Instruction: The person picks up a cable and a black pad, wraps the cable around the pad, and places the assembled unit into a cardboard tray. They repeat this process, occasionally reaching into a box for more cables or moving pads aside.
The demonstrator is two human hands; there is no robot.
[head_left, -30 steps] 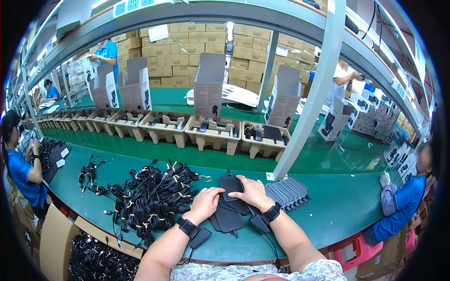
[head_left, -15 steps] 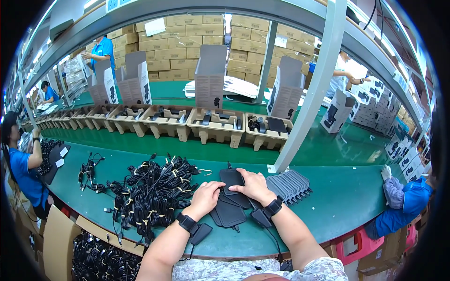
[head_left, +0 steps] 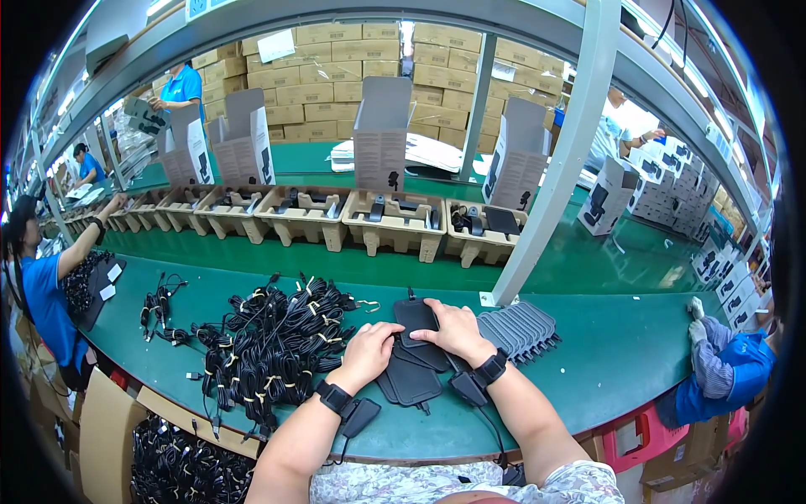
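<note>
A dark, flat, rounded rectangular pad (head_left: 413, 316) with a short connector at its far edge lies between my hands. My right hand (head_left: 458, 330) grips its right side, thumb across the face and fingers along the edge. My left hand (head_left: 368, 351) is closed at its lower left edge, with thumb and fingertips together on it. More dark pads (head_left: 411, 384) lie overlapping beneath and nearer to me. To the right, a fanned row of grey pads (head_left: 519, 329) rests on the green table. A heap of tied black cables (head_left: 273, 344) lies left of my left hand.
Beyond the table, moulded cardboard trays (head_left: 395, 220) holding parts line a green conveyor. Open boxes (head_left: 382, 134) stand behind them. A metal post (head_left: 558, 160) rises at the right of the trays. Co-workers sit at left (head_left: 46, 286) and right (head_left: 726, 361).
My hands and the pad barely move. The trays and boxes have shifted slightly right. The left co-worker's arm now reaches out toward the trays; the right co-worker's gloved hands have moved.
</note>
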